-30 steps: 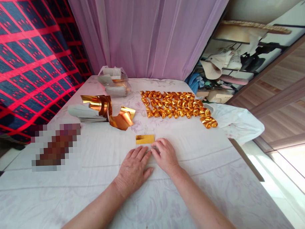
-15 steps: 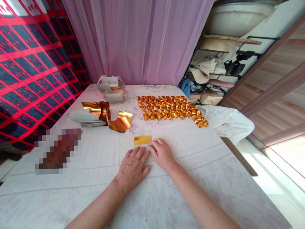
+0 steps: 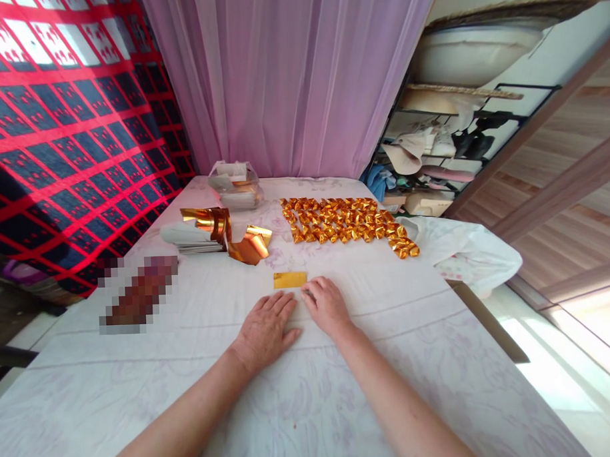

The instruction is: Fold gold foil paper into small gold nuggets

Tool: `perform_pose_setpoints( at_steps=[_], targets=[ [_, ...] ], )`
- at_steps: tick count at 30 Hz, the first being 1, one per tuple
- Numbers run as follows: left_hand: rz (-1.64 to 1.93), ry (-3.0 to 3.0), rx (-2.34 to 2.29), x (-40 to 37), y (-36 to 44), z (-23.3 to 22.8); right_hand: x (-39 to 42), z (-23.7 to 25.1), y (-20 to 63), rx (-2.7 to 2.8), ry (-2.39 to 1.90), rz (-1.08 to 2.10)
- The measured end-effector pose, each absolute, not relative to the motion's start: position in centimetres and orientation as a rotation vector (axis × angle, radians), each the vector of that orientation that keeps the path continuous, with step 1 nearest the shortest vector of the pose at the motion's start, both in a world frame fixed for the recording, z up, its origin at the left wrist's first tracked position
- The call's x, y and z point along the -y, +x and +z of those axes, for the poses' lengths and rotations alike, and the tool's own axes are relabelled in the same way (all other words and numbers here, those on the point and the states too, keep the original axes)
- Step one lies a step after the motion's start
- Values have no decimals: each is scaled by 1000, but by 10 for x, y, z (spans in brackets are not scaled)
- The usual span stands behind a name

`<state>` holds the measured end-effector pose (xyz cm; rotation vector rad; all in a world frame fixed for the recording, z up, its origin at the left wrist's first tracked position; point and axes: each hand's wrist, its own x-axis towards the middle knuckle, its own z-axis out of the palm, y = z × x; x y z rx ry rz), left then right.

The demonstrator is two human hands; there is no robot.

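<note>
Both forearms are reaching forward from the bottom edge, converging toward the middle of the table (image 3: 141, 394), which is wearing a pale flowered cloth. The left hand (image 3: 266, 328) is lying palm down, fingers spread and stretched flat against the cloth, gripping nothing. The right hand (image 3: 326, 305) is also resting knuckles up just beside it, its fingers curling slightly at the tips; the fingertips of both hands are nearly meeting over a pale sheet that is hard to tell from the cloth, and whether the right hand is pinching its edge cannot be told.

A small gold foil rectangle (image 3: 289, 280) is lying flat just beyond the fingertips, close to them but apart from them. Farther back, rows of folded gold pieces (image 3: 347, 225) are sitting in a tight block on the right side. To the left, curled sheets of gold foil (image 3: 225, 230) are leaning against a stack of pale paper (image 3: 188, 236). Behind those, a clear plastic bag (image 3: 235, 184) is standing near the lilac curtain (image 3: 289, 76). A white bag (image 3: 469, 256) is slumping at the table's right edge.
</note>
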<state>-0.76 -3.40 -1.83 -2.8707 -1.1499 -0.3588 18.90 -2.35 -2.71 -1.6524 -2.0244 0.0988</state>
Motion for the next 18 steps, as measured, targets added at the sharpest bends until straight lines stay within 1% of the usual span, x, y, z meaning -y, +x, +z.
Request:
perform_pose_setpoints(
  at_steps=[8, 18],
  targets=[
    [-399, -2849, 1144, 35, -31, -19, 23, -25, 190, 2036, -1655, 123],
    [-295, -2830, 1182, 37, -47, -14, 23, -25, 190, 2030, -1666, 140]
  ],
)
